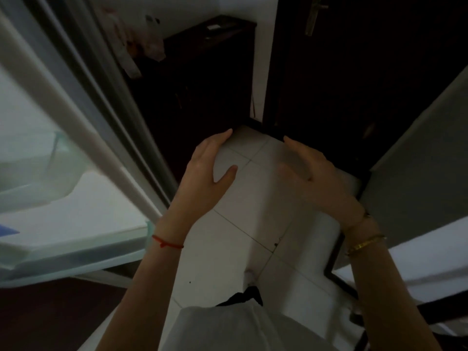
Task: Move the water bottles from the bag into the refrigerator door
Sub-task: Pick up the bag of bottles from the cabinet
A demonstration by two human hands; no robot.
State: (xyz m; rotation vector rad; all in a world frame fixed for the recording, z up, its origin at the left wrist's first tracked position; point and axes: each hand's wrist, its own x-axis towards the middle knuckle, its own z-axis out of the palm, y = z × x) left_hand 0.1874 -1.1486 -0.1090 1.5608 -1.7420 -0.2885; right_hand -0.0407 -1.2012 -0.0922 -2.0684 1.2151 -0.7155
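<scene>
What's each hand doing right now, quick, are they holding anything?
Left hand, with the thin red string bracelet: open, fingers spread, holding nothing.
Right hand, with the gold metal bangle: open, blurred, holding nothing.

Floor (pixel 253 224): white tiles, thin grey grout grid. Door (pixel 354 72), cabinet (pixel 202 72): dark brown. Handle (pixel 314 16): brass. Fridge (pixel 88 211): white; shelf edge (pixel 150 225) pale green. Right panel (pixel 417 173): grey. Wrist cord (pixel 167 242): red. Bangle (pixel 364 243): gold. Shirt (pixel 228 330): light grey.

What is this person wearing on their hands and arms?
No gloves or sleeves show. The left hand has a thin red string bracelet at the wrist; the right hand has a gold bangle and a thinner gold chain.
</scene>
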